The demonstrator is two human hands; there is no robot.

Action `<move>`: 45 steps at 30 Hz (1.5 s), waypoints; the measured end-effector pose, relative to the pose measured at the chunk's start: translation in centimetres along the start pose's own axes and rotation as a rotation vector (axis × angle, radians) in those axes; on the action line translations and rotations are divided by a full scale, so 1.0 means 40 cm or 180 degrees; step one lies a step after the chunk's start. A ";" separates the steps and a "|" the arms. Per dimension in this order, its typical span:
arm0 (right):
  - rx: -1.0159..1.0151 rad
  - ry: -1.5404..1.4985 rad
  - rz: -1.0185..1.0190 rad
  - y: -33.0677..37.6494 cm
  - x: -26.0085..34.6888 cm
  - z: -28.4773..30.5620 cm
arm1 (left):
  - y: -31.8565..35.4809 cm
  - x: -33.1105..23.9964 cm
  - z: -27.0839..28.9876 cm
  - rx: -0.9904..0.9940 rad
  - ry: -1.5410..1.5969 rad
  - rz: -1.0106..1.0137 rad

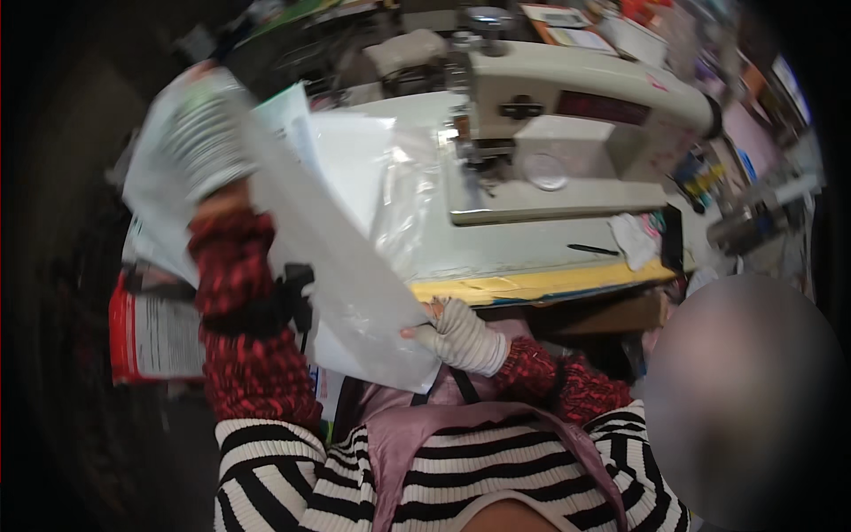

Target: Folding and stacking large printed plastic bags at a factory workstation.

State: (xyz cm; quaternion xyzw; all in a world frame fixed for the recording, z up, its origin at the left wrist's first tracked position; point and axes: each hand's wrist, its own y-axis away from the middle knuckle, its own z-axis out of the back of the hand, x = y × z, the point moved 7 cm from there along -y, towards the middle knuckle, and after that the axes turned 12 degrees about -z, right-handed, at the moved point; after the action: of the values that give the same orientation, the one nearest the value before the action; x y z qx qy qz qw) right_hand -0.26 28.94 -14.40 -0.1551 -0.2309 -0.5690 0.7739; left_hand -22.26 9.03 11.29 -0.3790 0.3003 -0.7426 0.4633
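Now | left hand [206, 142] + right hand [459, 335] | 2 grips on clear plastic bag [346, 284]

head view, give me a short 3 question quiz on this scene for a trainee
1. True or false: both hands hold the clear plastic bag.
2. Which machine stands on the white table? A) drill press B) sewing machine C) printer
3. Fill in: the right hand grips the bag at its ____ corner.

Key
1. True: the left hand is raised at the bag's upper end, blurred, and the right hand pinches its lower end.
2. B, the cream sewing machine.
3. Lower, close to the striped sweater.
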 end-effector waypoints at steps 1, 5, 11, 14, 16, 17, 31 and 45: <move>-0.0122 -0.1581 -0.0065 0.023 -0.053 -0.025 | -0.031 -0.046 -0.207 0.0830 0.0106 -0.0566; -0.0170 -0.3359 -0.0576 0.140 -0.177 -0.129 | 0.094 -0.375 -0.652 0.1538 -0.1972 -0.1272; -0.0622 -0.1400 -0.1869 0.421 -0.341 -0.055 | 0.351 -0.818 -0.610 0.4358 0.2083 0.0657; -0.0464 -0.1103 -0.1773 0.422 -0.334 -0.043 | 0.377 -0.792 -0.661 0.3177 0.2481 0.1127; -0.0146 -0.0471 -0.1814 0.403 -0.323 -0.021 | 0.381 -0.792 -0.717 0.3117 0.2361 0.0911; -0.0124 -0.0272 -0.1642 0.354 -0.316 -0.003 | 0.370 -0.765 -0.744 0.3026 0.2192 0.0713; 0.0399 -0.0657 -0.1820 -0.217 -0.469 0.118 | 0.593 -0.475 -0.501 0.4631 0.2296 -0.2819; 0.0024 -0.0955 -0.1665 -0.177 -0.410 0.094 | 0.483 -0.802 -0.053 0.5085 0.4245 -0.2596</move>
State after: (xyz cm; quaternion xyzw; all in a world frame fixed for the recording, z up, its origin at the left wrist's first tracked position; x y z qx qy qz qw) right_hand -11.73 41.93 -20.14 -0.1697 -0.3769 -0.7188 0.5590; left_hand -6.04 31.08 -14.37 0.4316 -0.2215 -0.8735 0.0417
